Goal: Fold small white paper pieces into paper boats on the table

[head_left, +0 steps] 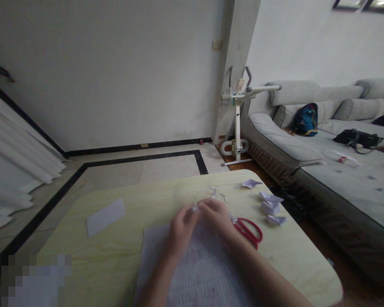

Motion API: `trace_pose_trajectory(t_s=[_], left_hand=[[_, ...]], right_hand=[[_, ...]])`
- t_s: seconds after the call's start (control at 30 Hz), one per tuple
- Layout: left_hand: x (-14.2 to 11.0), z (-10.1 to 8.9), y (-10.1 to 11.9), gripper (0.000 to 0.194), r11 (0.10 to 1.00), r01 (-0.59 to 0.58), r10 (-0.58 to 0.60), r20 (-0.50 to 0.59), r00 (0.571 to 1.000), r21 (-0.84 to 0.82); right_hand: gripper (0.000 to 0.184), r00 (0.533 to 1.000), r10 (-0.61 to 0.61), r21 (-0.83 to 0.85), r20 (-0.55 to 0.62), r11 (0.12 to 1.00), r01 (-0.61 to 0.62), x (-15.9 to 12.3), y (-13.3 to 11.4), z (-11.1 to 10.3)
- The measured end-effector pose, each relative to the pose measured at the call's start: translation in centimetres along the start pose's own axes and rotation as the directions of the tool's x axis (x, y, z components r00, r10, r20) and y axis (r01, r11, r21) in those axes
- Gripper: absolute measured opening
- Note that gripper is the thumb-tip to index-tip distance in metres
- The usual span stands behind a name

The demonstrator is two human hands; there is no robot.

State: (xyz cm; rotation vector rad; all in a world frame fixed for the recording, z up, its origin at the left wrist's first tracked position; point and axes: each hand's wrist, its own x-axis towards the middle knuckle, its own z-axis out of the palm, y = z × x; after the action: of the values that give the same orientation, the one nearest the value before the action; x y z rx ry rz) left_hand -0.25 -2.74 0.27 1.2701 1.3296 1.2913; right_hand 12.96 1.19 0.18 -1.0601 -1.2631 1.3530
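Our left hand (180, 224) and right hand (216, 213), close together, pinch small white piece (195, 208), probably paper: light, easily creased; we grip edges softly.

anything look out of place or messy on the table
A few thin paper scraps lie scattered on the table just beyond the right hand, looking like stray clippings. Nothing else stands out: I see no spill or breakage, though the small white piece at the fingertips is too blurred to judge.
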Motion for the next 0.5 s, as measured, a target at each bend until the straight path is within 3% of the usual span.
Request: trace_pose_trajectory(t_s=[0.5], left_hand=[[0.2,-0.5,0.9,0.029,0.998,0.021,-0.017,-0.048,0.999,0.066]], right_hand=[[0.019,0.995,0.061,-0.020,0.075,0.998,-0.059,-0.5,-1.0,0.4]])
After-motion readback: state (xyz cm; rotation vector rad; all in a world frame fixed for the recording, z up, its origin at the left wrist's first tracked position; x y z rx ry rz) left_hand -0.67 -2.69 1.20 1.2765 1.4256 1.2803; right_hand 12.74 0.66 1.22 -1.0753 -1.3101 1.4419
